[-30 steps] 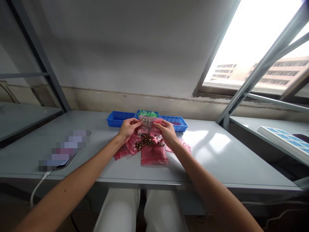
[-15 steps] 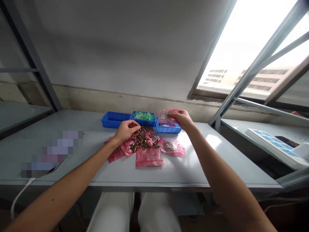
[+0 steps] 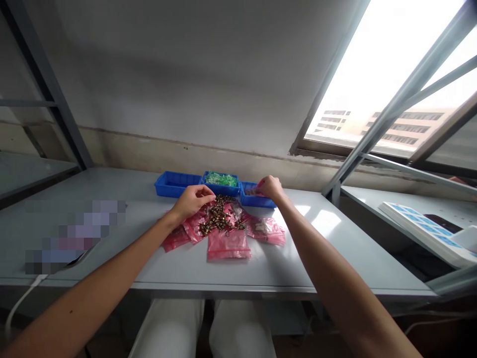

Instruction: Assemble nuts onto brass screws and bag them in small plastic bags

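My right hand [image 3: 271, 188] is closed on a pink plastic bag [image 3: 257, 190], which is down inside the right blue bin [image 3: 259, 201]. The hand hides part of the bag. My left hand [image 3: 192, 203] hovers at the left edge of a pile of small brass-coloured metal pieces [image 3: 216, 219], thumb and fingertips pinched together; what they hold, if anything, is too small to make out. The pile lies over several pink bags. One flat pink bag [image 3: 229, 246] sticks out in front, and another pink bag [image 3: 266, 230] with pale contents lies to the right.
The middle blue bin [image 3: 221, 189] holds green and clear packets. At its left stands another blue bin [image 3: 175, 190]. A blurred-out device with a white cable [image 3: 35, 282] lies at the left. Metal rack posts [image 3: 348, 166] stand on both sides, with a wall behind.
My right hand has lowered the pink bag from above the right bin down into it. The left hand keeps its pinch near the pile. The view has shifted slightly.
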Demonstrator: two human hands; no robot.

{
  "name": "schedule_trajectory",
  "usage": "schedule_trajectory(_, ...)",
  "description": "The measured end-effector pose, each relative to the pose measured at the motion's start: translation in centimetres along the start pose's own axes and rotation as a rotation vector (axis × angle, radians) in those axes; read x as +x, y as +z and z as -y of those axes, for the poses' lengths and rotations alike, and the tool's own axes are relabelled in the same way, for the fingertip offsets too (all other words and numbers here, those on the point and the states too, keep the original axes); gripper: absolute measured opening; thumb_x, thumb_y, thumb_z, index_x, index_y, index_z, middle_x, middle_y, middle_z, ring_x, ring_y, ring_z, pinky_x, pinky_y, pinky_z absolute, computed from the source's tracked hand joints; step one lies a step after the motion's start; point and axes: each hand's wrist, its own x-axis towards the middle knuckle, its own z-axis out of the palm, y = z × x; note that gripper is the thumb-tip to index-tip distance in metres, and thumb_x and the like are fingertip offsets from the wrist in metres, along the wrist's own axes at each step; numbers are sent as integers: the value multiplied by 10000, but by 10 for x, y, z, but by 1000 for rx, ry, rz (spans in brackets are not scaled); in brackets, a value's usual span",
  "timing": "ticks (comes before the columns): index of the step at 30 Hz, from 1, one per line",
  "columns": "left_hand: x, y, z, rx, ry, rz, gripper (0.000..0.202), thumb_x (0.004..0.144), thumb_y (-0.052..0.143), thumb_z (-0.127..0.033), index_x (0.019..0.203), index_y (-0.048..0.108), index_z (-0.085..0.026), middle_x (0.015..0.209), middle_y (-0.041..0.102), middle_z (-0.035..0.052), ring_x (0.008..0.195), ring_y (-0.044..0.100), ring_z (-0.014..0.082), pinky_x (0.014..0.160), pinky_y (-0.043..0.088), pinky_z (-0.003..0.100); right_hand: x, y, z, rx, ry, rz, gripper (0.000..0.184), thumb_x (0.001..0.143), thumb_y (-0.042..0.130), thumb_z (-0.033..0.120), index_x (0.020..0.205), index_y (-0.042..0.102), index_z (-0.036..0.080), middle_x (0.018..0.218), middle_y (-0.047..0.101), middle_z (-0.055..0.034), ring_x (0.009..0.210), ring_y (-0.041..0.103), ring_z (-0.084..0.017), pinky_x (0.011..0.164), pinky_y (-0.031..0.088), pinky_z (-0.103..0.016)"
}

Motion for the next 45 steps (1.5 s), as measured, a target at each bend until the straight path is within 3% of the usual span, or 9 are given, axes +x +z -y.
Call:
schedule_trajectory(5,0,-1,-3,-1,-6,16,281,686,736,-422,769,652,-167,697,633,45,616,586,165,447,501,243,-9,7,2,-434,-99,-158,340,539,867,216,838,713,164,987,660,-171,1072,538,-356,880,422,-495)
schedule_trajectory(9,2,-3,0,78,41,12,257,709,716,-404,765,656,-160,706,644,38,634,588,156,503,496,242,-17,5,11,-712,-23,-157,642,634,835,280,1221,589,196,1219,569,-174,1140,494,-345,911,369,-503)
schedule_trajectory(11,2,-5,1,139,69,9,239,732,691,-394,769,654,-161,704,648,31,643,598,159,524,486,247,-20,1,15,-697,-39,-156,520,716,763,282,1203,598,204,1208,579,-156,1125,509,-325,903,373,-468)
schedule_trajectory(14,1,-7,3,372,177,20,174,774,638,-347,772,655,-173,709,658,23,649,608,170,573,474,277,-28,-10,19,-540,-245,-87,269,831,626,296,1077,667,196,1048,658,-108,987,583,-254,827,417,-363)
schedule_trajectory(18,0,-8,4,766,474,106,131,818,575,-265,762,663,-185,755,680,27,722,602,184,702,444,320,-53,-27,25,-380,-598,275,238,826,628,319,1030,707,227,865,701,-35,766,621,-172,697,441,-276)
schedule_trajectory(24,-1,-6,8,806,551,162,156,841,571,-294,855,681,-184,861,695,44,830,599,205,786,437,333,-86,-45,0,-495,-513,651,524,674,779,404,1175,691,280,1059,710,-60,857,649,-228,665,463,-291)
schedule_trajectory(29,-1,-4,11,823,552,201,161,849,564,-299,866,681,-189,871,694,45,835,599,208,786,435,333,-91,-50,-28,-478,-428,575,694,578,835,373,1235,656,237,1092,686,-97,919,628,-276,689,477,-322)
schedule_trajectory(37,-1,-4,11,806,525,175,152,849,556,-281,850,677,-187,859,691,39,816,601,198,776,436,329,-98,-51,-19,-444,-530,450,307,618,804,382,802,664,179,838,649,-70,750,563,-218,601,400,-303)
schedule_trajectory(45,-3,-1,7,719,512,178,146,844,565,-280,836,681,-191,851,698,28,815,618,186,774,438,311,-95,-55,12,286,-327,616,308,675,768,317,910,634,168,803,680,-44,682,636,-178,608,518,-303)
